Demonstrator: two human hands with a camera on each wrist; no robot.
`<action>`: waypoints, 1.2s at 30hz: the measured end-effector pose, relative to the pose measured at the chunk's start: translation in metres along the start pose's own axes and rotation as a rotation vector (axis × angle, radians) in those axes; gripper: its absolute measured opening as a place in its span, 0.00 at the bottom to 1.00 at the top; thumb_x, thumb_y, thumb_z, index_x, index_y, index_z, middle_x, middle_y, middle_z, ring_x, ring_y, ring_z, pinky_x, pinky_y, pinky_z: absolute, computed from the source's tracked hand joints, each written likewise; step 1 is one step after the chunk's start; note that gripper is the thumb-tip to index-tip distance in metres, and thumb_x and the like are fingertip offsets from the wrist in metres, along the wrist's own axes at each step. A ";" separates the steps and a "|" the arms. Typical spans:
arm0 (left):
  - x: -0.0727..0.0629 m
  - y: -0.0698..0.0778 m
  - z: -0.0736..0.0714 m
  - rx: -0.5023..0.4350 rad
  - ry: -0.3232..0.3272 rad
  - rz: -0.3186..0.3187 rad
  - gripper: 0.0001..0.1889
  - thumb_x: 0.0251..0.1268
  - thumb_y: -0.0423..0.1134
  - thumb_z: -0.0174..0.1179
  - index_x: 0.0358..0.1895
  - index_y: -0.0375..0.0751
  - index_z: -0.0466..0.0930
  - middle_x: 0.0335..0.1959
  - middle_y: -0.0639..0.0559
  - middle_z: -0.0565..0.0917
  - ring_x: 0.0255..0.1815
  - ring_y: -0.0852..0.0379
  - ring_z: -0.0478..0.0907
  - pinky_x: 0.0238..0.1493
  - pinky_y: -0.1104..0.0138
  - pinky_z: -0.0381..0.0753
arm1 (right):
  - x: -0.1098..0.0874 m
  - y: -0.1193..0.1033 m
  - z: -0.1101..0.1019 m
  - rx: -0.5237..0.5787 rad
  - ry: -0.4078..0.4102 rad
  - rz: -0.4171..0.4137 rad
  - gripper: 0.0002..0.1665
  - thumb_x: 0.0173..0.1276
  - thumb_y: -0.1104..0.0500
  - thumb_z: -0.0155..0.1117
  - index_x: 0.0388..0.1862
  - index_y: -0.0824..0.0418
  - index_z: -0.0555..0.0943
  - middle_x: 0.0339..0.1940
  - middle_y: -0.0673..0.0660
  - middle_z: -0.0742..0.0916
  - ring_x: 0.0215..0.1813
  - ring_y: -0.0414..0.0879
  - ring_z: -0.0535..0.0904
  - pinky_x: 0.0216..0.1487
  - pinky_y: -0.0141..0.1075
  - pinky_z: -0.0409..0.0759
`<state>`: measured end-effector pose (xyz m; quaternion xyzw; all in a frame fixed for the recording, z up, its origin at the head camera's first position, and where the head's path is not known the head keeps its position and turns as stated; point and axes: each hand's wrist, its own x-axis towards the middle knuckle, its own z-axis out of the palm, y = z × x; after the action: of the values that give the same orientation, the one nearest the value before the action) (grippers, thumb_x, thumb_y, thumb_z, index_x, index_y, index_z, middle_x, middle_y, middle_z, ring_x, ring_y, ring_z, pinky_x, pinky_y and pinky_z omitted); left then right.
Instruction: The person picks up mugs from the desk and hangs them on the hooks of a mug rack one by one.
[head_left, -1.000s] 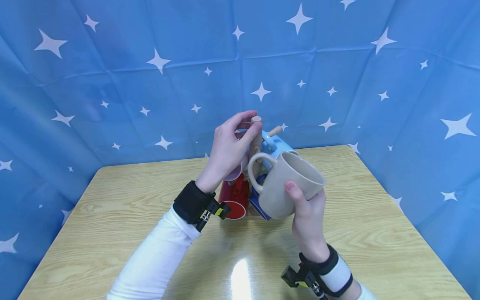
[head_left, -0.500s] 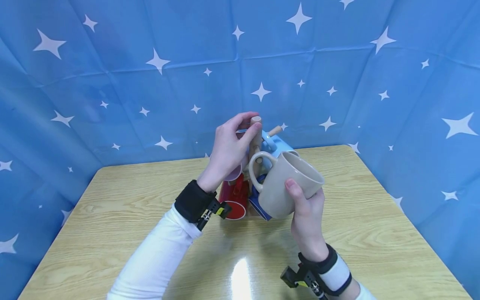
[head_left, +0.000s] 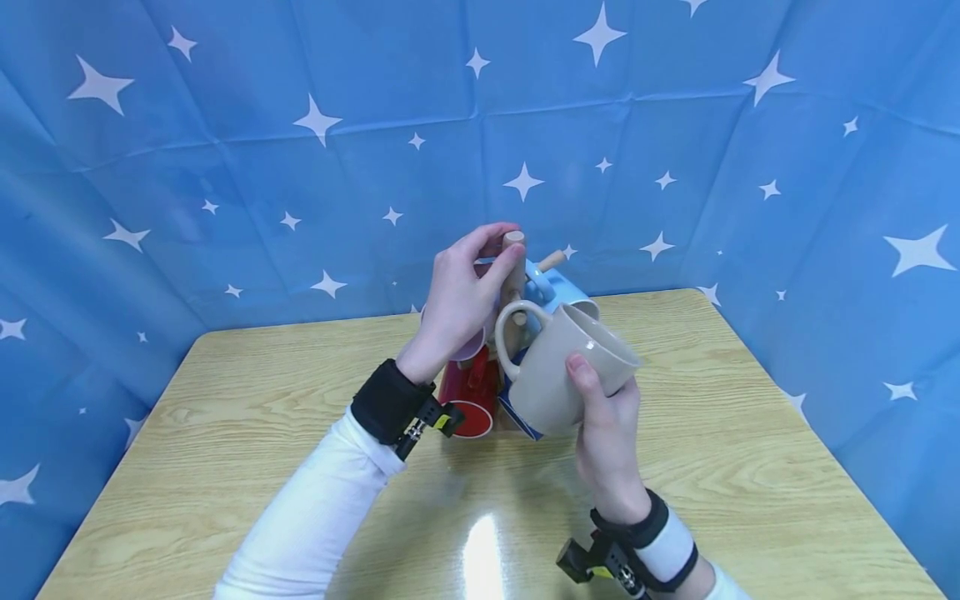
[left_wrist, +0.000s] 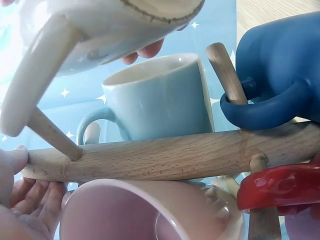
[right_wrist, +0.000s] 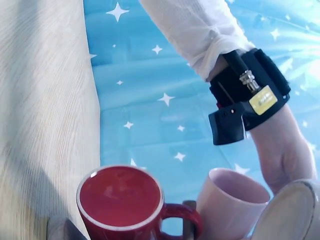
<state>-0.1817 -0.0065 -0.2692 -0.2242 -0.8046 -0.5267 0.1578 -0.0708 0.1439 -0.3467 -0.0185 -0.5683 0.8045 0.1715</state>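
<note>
My left hand grips the top of a wooden mug tree, thumb on one side of the post and fingers on the other. In my right hand is a beige mug, tilted, with its handle toward the post. In the left wrist view the mug's handle overlaps the tip of an upper peg; from the head, a peg end shows within the handle's loop. On the tree hang a light blue mug, a dark blue mug, a red mug and a pink mug.
The tree stands on a wood-grain table, toward its far side. Behind and beside the table hangs a blue cloth with white stars. The hanging mugs crowd closely around the post.
My right hand has shifted slightly left with the beige mug, bringing its handle a little farther over the post. The left hand keeps its hold on the tree's top.
</note>
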 end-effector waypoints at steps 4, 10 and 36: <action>-0.001 0.001 0.000 0.000 0.003 0.001 0.19 0.79 0.41 0.61 0.67 0.40 0.81 0.57 0.43 0.89 0.59 0.49 0.87 0.64 0.58 0.87 | -0.002 -0.001 0.002 0.029 -0.014 0.037 0.33 0.72 0.53 0.61 0.72 0.57 0.65 0.65 0.53 0.78 0.66 0.46 0.74 0.72 0.51 0.64; -0.001 0.000 0.001 0.001 0.005 0.005 0.19 0.79 0.41 0.60 0.67 0.40 0.81 0.57 0.43 0.88 0.59 0.49 0.87 0.64 0.58 0.87 | -0.005 0.001 0.004 0.048 -0.025 0.056 0.33 0.75 0.52 0.61 0.74 0.57 0.63 0.66 0.53 0.76 0.68 0.46 0.74 0.73 0.49 0.65; 0.000 -0.002 0.002 0.001 0.017 0.022 0.19 0.79 0.42 0.61 0.66 0.39 0.81 0.56 0.42 0.89 0.57 0.49 0.88 0.62 0.58 0.88 | -0.006 0.008 0.007 0.038 -0.083 0.116 0.39 0.78 0.52 0.61 0.79 0.56 0.55 0.75 0.58 0.71 0.77 0.54 0.67 0.82 0.57 0.62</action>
<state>-0.1826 -0.0054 -0.2711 -0.2286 -0.8011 -0.5262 0.1706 -0.0685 0.1335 -0.3525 -0.0146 -0.5578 0.8237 0.1012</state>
